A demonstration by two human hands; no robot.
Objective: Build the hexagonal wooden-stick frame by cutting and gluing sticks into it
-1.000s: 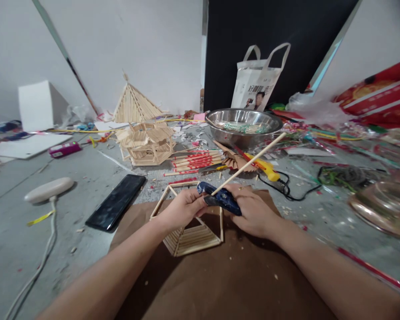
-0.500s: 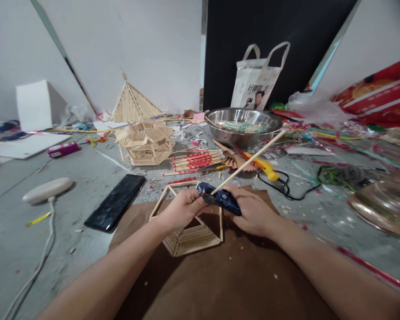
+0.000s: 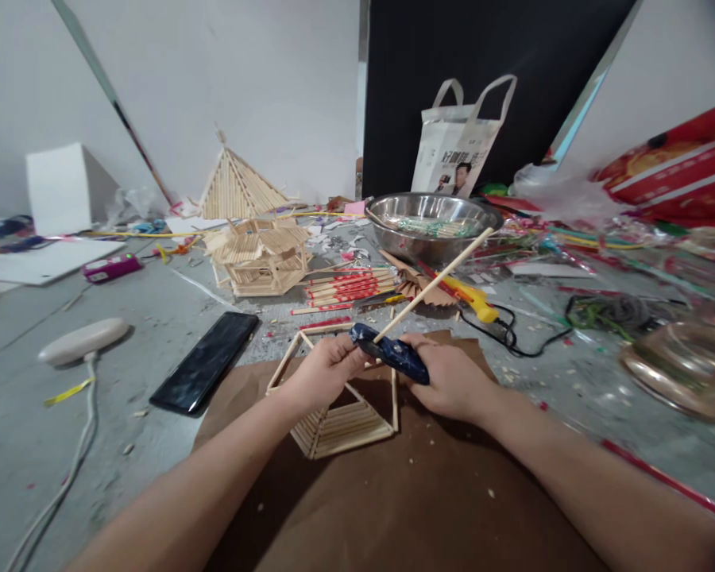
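Observation:
My right hand (image 3: 453, 373) is wrapped round a dark blue hand tool (image 3: 396, 353), whose exact kind I cannot make out. A pale round wooden stick (image 3: 434, 284) slants up to the right from the tool. My left hand (image 3: 327, 369) is closed, its thumb and fingers pinched at the tool's left end, where the stick's lower end runs in; the exact contact is hidden. Beneath both hands, a polygonal frame of wooden sticks (image 3: 351, 429), with one panel filled by sticks, lies on brown paper (image 3: 357, 516).
A stick-built pavilion model (image 3: 259, 254) stands behind, beside red-wrapped stick bundles (image 3: 351, 287). A steel bowl (image 3: 434, 246), yellow-handled tool (image 3: 480, 302) and black cord lie right of it. Left are a black phone (image 3: 206, 361) and a white corded device (image 3: 83, 342). Scraps litter the floor.
The stick's upper end has shifted slightly left and its visible length above the tool looks a little shorter. Both hands have barely moved, keeping their grips.

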